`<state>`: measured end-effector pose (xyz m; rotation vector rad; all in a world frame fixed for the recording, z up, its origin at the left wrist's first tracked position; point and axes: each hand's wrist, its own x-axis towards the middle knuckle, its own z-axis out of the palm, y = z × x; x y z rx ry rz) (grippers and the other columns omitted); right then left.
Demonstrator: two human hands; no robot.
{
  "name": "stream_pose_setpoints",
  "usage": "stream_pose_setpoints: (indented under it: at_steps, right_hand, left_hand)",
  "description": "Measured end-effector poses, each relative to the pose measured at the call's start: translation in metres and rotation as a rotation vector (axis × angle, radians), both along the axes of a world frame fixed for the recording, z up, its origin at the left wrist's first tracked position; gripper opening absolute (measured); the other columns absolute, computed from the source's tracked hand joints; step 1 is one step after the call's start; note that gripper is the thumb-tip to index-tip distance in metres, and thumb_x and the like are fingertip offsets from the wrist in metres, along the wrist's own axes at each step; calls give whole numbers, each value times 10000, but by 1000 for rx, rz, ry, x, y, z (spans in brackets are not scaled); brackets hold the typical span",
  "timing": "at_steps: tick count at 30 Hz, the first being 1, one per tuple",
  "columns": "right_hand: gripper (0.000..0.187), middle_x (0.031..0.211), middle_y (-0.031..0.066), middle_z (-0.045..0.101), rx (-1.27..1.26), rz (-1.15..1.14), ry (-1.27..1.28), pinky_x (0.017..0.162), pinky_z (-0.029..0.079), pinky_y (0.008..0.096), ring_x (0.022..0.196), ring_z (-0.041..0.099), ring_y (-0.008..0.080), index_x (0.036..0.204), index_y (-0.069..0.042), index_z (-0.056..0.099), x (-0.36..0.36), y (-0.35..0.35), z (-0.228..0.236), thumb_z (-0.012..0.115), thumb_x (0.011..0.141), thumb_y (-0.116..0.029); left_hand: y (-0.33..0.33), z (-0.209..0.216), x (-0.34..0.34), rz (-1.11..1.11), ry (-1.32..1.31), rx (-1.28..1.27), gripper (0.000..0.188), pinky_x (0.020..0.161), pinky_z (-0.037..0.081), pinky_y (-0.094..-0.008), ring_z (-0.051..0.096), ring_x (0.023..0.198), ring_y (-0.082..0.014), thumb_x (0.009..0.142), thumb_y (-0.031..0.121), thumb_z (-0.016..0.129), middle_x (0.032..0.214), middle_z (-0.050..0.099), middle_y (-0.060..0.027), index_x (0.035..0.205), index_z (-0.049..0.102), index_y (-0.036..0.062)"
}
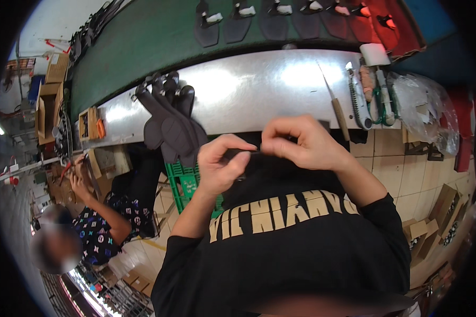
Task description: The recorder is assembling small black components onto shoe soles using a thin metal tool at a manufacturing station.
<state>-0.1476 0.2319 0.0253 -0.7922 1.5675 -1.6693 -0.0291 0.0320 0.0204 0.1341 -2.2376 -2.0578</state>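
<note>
In front of my dark shirt, at the near edge of the metal bench, both my hands are raised close together. Thumb and fingers of my left hand (223,162) are pinched together. My right hand (302,143) has its fingers curled in a pinch beside it. Something small and dark seems to lie between the fingertips, but it blends into the black shirt and its kind does not show. Left of my hands, a bunch of dark sole-shaped shoe pieces with black straps (170,129) overhangs the bench edge.
On the metal bench (222,100) lie a wooden-handled awl (337,108), a cutter knife (358,103), a white-headed tool (375,54) and a plastic bag (426,108). Several sole pieces (238,30) line the green belt (137,53) behind. A green crate (181,185) stands below; a co-worker (103,227) sits left.
</note>
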Motion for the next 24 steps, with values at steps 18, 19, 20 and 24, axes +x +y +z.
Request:
stream_pose_setpoints:
  at_steps: [18, 19, 20, 24]
  right_hand:
    - [371, 853, 12, 595, 124, -405, -32, 601, 419, 193, 667, 496, 46, 1282, -26, 595, 31, 24, -69, 509, 925, 19]
    - [455, 787, 5, 610, 142, -213, -111, 601, 425, 197, 637, 502, 50, 1372, -60, 527, 35, 13, -54, 496, 924, 10]
    - [555, 755, 18, 617, 129, -132, -156, 591, 428, 201, 609, 502, 55, 1465, -80, 403, 40, 7, -56, 486, 922, 1]
    - [646, 745, 38, 612, 60, -46, -362, 583, 415, 198, 605, 503, 55, 1518, -110, 259, 44, -7, -58, 502, 928, -11]
  left_hand:
    - [-12, -88, -10, 443, -647, 1256, 230, 734, 561, -290, 656, 891, -121, 949, 232, 603, 1049, 684, -11, 1121, 625, 81]
    - [-10, -85, -11, 425, -621, 1332, 208, 686, 551, -273, 659, 857, -120, 935, 252, 634, 994, 691, -2, 1078, 636, 102]
    - [-5, -80, -16, 392, -599, 1412, 190, 639, 541, -255, 663, 822, -119, 920, 273, 665, 939, 697, 6, 1034, 646, 123]
    - [14, -57, -31, 573, -626, 1344, 183, 537, 476, -229, 647, 761, -112, 886, 292, 716, 888, 690, 14, 977, 645, 151]
